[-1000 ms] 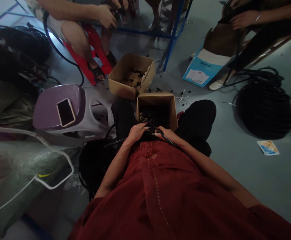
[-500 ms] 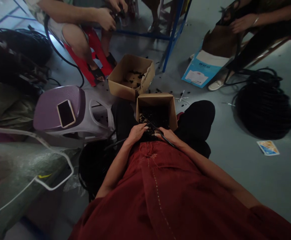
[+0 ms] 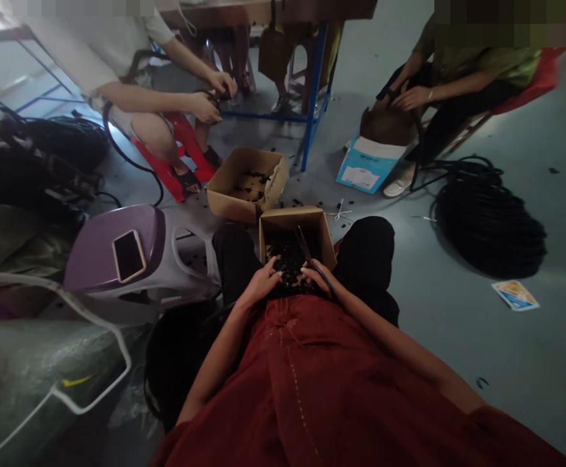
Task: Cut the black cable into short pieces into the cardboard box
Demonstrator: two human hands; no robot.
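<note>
My hands (image 3: 287,279) rest over my lap at the near edge of an open cardboard box (image 3: 283,222) heaped with short black cable pieces (image 3: 287,259). My left hand (image 3: 263,283) curls over a black cable (image 3: 287,288), though the fingers hide most of it. My right hand (image 3: 318,275) grips a long, thin black tool (image 3: 306,256), perhaps scissors, with its tip pointing over the box. The tool's working end is too dark to make out.
A second box (image 3: 246,185) holding black bits stands just beyond. A phone (image 3: 128,256) lies on a lilac plastic stool (image 3: 117,250) to my left. A black cable coil (image 3: 489,224) sits right. Two co-workers (image 3: 166,97) work at the back, near blue table legs (image 3: 314,97).
The whole view has tilted, showing more of the room and the co-workers. The black tool has swung from a slanting position to a more upright one over the box.
</note>
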